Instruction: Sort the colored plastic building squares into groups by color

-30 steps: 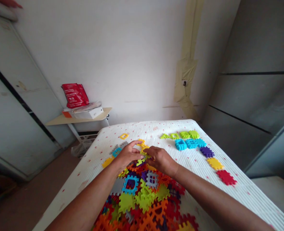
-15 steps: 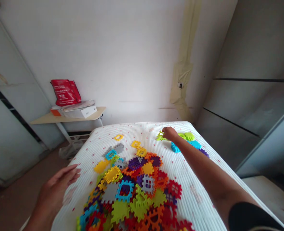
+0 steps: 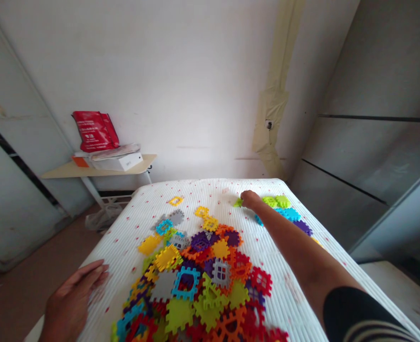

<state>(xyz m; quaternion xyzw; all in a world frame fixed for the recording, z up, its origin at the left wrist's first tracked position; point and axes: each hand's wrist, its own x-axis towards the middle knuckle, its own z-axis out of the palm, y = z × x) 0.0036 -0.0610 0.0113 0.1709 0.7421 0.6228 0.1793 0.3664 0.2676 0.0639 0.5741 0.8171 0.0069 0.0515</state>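
At the far part of the bed-like surface, my right hand (image 3: pixel 250 199) is closed on a lime-green interlocking plastic tile (image 3: pixel 237 203); most of the tile is hidden behind the fingers. Right of that hand lie sorted tiles: lime-green ones (image 3: pixel 282 201), blue ones (image 3: pixel 291 214) and purple ones (image 3: pixel 304 228). My left hand (image 3: pixel 69 297) hovers at the left edge, fingers stretched out, holding nothing. Between my arms spreads a large mixed pile of toothed tiles, among them a blue frame tile (image 3: pixel 186 283), a grey window tile (image 3: pixel 220 273) and a red window tile (image 3: pixel 261 281).
White ribbed cloth with red dots (image 3: pixel 153 199) covers the surface. A lone yellow frame tile (image 3: pixel 176 201) lies near its far left. Beyond stands a small table (image 3: pixel 60 171) with a red bag (image 3: pixel 94 131) and a white box (image 3: pixel 122 162). Grey cabinet panels (image 3: pixel 356 156) rise at right.
My right hand stays at the far side, now covering more of the green tile. My left hand has moved down and left. The view has shifted slightly.
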